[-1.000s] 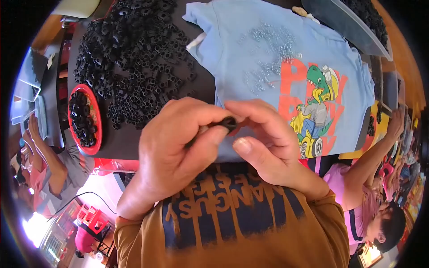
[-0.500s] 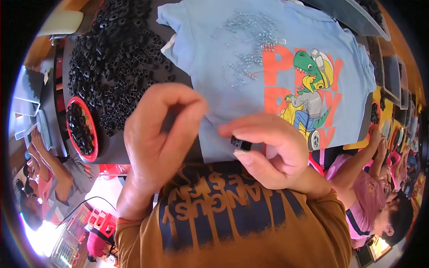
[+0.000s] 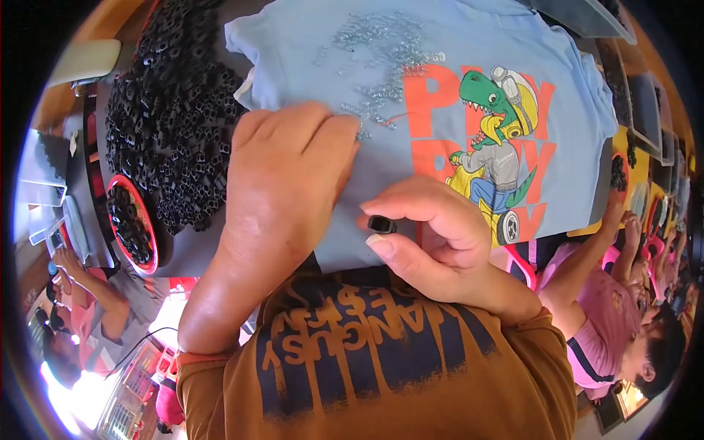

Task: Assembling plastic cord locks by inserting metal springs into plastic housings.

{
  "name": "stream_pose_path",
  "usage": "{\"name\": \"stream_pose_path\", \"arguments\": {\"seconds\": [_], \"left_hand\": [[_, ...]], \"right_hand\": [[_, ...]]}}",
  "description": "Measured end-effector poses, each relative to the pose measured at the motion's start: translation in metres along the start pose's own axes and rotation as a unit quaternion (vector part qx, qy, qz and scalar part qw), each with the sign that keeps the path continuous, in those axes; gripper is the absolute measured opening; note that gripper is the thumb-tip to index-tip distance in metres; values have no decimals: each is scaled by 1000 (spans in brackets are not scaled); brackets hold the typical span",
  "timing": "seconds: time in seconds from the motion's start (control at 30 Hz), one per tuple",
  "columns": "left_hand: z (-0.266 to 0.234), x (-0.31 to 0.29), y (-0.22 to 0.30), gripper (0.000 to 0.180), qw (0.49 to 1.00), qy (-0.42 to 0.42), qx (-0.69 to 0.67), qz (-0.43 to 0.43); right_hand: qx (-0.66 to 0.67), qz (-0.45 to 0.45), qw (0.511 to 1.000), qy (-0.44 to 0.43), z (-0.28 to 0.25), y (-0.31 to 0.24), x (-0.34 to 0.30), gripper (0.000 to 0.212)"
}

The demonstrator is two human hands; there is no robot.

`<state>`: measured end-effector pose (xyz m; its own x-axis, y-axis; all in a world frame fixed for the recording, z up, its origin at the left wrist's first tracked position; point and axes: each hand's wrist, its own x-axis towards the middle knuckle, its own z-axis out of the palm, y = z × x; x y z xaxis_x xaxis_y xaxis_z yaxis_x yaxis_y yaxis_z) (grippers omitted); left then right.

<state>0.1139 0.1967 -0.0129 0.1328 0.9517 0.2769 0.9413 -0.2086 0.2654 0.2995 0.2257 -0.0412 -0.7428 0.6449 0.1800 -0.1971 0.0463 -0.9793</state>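
Note:
My right hand [image 3: 440, 246] pinches a small black plastic part [image 3: 381, 224] between thumb and forefinger, an opening visible in its end. My left hand [image 3: 290, 172] is turned back-up over the light blue T-shirt [image 3: 381, 172], its fingers curled together and their tips hidden underneath. Just beyond those fingers, small shiny metal pieces that look like springs [image 3: 400, 51] lie scattered on the shirt. To the left of that hand spreads a large heap of small black plastic parts [image 3: 172, 125].
A red-rimmed plate [image 3: 152, 253] of black parts stands at the table's near left. Clear plastic bins [image 3: 645, 117] line the right side. A co-worker in a pink shirt [image 3: 587, 315] sits at the right, and other people work at the left.
My left hand has turned from a loose pinch to back-up, fingers curled, nearer the springs. My right hand still pinches the black part, its end now more visible. The view has shifted slightly.

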Motion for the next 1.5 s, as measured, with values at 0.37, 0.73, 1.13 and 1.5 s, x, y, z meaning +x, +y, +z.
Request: {"name": "stream_pose_path", "arguments": {"seconds": [0.37,0.73,1.13,1.5], "left_hand": [[-6,-13,-7,21,997,-2,71,-28],[2,-8,-13,16,997,25,4,-67],[-24,-14,12,9,941,-5,-257,-222],[-51,-23,13,5,894,-181,-359,-197]], "right_hand": [[16,-4,999,48,8,3,-1,26],[16,-12,996,90,10,6,2,26],[-30,-51,994,89,5,5,7,31],[-170,-90,981,31,7,1,9,35]]}}
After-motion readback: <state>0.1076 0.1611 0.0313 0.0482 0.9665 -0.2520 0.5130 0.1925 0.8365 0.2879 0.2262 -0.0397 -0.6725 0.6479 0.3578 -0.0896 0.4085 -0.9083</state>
